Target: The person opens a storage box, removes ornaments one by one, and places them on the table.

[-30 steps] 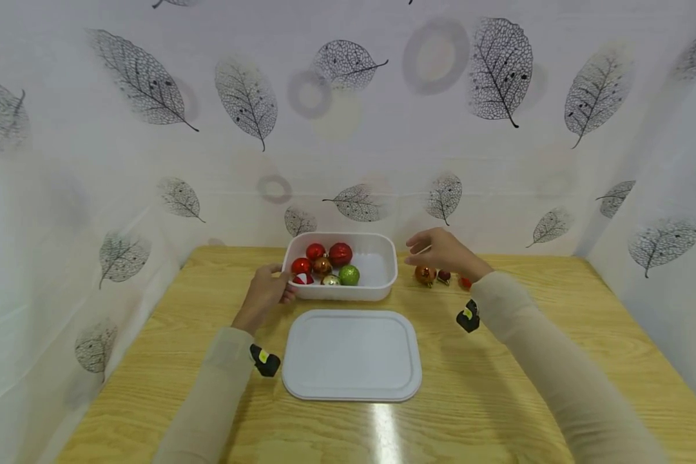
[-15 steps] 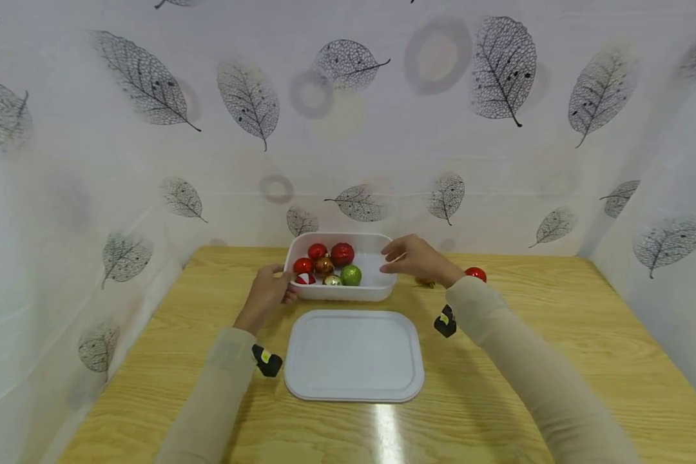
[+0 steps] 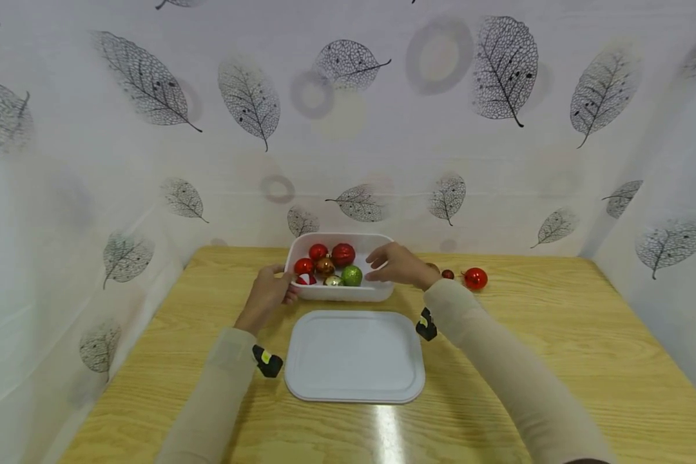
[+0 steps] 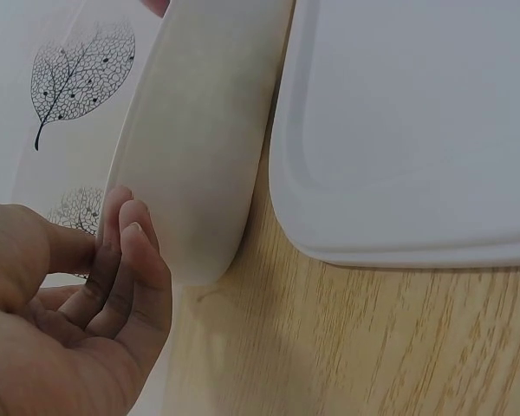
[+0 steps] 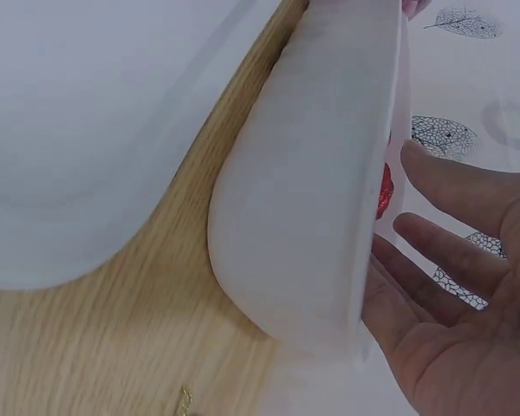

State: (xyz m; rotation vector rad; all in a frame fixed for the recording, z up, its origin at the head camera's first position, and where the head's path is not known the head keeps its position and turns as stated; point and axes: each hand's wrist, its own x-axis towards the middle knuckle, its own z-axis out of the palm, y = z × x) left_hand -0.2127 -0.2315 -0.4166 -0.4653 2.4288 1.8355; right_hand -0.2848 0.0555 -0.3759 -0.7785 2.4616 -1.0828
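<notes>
A white plastic box (image 3: 342, 294) stands at the back of the table. Inside it, toward its left, lie several Christmas baubles: a dark red one (image 3: 343, 254), a glittery green one (image 3: 352, 276), an orange-brown one (image 3: 325, 266) and others. My left hand (image 3: 267, 293) grips the box's left end, its thumb and fingers at the rim in the left wrist view. Over the right end hangs my right hand (image 3: 399, 263), fingers loosely bent and apart. Nothing shows between them in the right wrist view, where the box wall (image 5: 303, 191) hides some fingertips.
In front of the box lies a flat white lid (image 3: 355, 357). Right of the box, a red bauble (image 3: 475, 278) and a small dark red one (image 3: 448, 274) rest on the table, with another partly hidden behind the right wrist. A leaf-patterned curtain (image 3: 348, 148) surrounds the table.
My right hand has moved left, from above the loose baubles to over the box's right end. The baubles on the table show more now. The left hand stays on the box.
</notes>
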